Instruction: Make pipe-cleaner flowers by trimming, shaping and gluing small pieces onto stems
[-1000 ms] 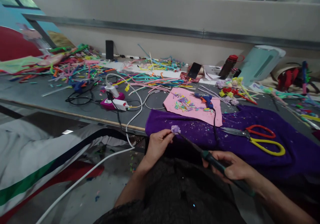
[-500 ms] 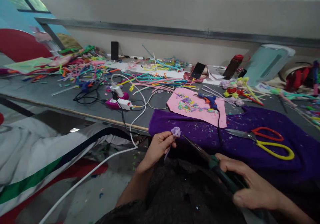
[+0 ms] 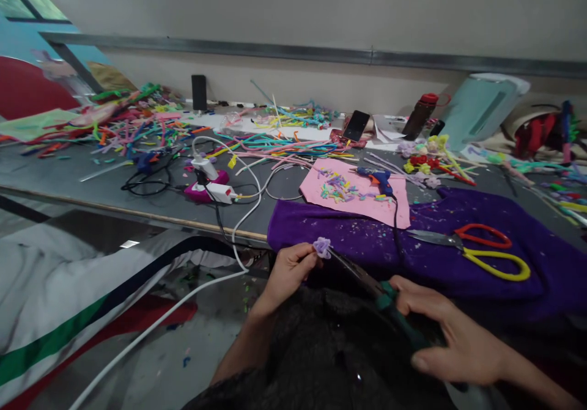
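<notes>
Between the thumb and fingers of my left hand [image 3: 291, 274] is a small lilac pipe-cleaner flower [image 3: 322, 248], held above my lap at the table's front edge. My right hand [image 3: 452, 330] is wrapped round the dark green handles of long-nose pliers [image 3: 360, 272]. The pliers' thin tips point left and reach the right side of the flower; whether they grip it I cannot tell. Beyond my hands a purple cloth [image 3: 348, 223] covers the table edge, and red-and-yellow-handled scissors [image 3: 477, 248] lie on it.
A blue glue gun [image 3: 378, 181] and cut pipe-cleaner bits lie on a pink sheet [image 3: 321, 199]. Left of it are a power strip [image 3: 213, 190] and a white cable [image 3: 236, 230] hanging off the edge. A person's leg [image 3: 114, 294] is at the left. Pipe cleaners [image 3: 293, 147] lie farther back.
The pliers' tips have moved left from a small gap to the flower's side. The flower has turned slightly in my left hand. The whole view has shifted a little.
</notes>
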Tool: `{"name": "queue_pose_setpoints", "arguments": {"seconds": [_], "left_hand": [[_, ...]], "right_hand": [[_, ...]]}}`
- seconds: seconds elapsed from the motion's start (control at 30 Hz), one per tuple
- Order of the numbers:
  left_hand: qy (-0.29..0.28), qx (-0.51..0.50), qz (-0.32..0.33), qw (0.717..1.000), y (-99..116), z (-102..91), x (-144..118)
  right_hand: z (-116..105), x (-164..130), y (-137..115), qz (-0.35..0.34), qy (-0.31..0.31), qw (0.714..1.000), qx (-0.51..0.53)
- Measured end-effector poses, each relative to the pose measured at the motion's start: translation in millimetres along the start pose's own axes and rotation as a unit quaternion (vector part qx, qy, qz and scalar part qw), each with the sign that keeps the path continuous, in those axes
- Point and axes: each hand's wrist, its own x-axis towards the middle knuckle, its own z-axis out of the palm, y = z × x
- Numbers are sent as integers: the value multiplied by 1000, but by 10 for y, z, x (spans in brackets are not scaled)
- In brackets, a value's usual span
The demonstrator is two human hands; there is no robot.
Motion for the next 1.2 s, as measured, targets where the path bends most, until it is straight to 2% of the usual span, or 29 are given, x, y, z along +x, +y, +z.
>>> {"name": "queue_pose_setpoints", "arguments": {"seconds": [0.2, 0.4, 0.63, 0.87, 1.0, 1.2], "left_hand": [[16, 102, 75, 992, 9, 0, 14], [32, 153, 120, 980, -10, 1, 24], [38, 181, 142, 972, -42, 3, 27], [48, 190, 150, 969, -100, 4, 37], [50, 192, 154, 968, -106, -1, 32], [64, 194, 171, 964, -122, -10, 29]], "right_hand": [[-10, -22, 36, 10, -3, 999, -43], [-27, -6, -18, 12, -12, 999, -29], [-39, 32, -43, 8, -21, 1000, 11], [-54, 37, -24, 58, -51, 993, 88], [-95, 67, -24, 84, -71, 966, 235], [-85, 79, 55, 174, -87, 884, 425]]}}
